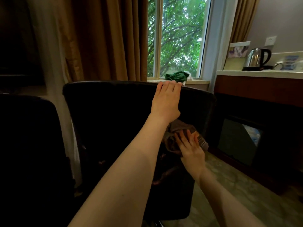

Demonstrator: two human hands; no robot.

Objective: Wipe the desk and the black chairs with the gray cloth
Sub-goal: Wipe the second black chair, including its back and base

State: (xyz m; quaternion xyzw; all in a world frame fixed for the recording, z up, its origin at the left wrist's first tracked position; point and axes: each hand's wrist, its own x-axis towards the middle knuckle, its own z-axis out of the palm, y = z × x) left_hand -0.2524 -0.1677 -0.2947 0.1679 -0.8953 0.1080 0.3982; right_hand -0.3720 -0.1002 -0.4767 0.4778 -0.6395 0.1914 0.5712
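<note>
A black chair (105,122) stands in front of me with its back toward the window. My left hand (166,100) lies over the top edge of the backrest, its fingers hooked over the rim. Lower down, my right hand (189,145) presses the gray cloth (173,136) flat against the backrest with straight fingers. The cloth is bunched under and around that hand. A second black chair (29,145) stands at the left. The desk (255,86) with its white top runs along the right wall.
On the desk stand a steel kettle (258,59), a cup (279,66) and a card stand (237,51). A green cloth (176,75) lies on the window sill behind the chair. Brown curtains (105,38) hang left of the window. A dark cabinet with a glass door (239,140) sits under the desk.
</note>
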